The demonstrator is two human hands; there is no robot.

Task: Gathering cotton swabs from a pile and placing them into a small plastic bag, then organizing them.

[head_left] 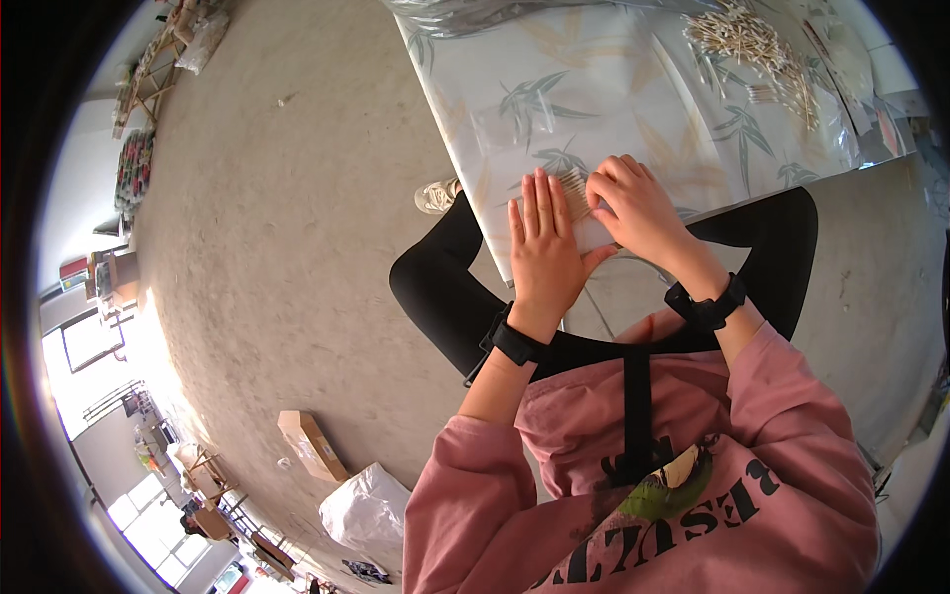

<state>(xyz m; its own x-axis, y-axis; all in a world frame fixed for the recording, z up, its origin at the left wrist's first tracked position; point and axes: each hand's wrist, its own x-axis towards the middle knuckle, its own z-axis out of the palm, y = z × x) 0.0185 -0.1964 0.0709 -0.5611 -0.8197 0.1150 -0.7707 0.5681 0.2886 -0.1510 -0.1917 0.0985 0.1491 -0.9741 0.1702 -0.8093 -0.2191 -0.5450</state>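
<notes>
My left hand [544, 243] lies flat near the table's front edge, its fingers stretched out. Beside its index finger is a small row of thin cotton swabs [574, 190], laid side by side. On the other side of that row, my right hand [633, 206] has its fingers curled and closed, with the tips at the swabs' edge. What those tips hold, if anything, is hidden. A large loose heap of cotton swabs [752, 45] lies at the table's far right, with a few in a small group [762, 94] next to it.
A leaf-patterned cover [614, 119] lies over the table. Clear plastic film [515, 121] rests beyond my left hand, and more plastic [475, 15] bunches along the far edge. A cardboard box [312, 445] and a white bag [366, 507] stand on the floor at lower left.
</notes>
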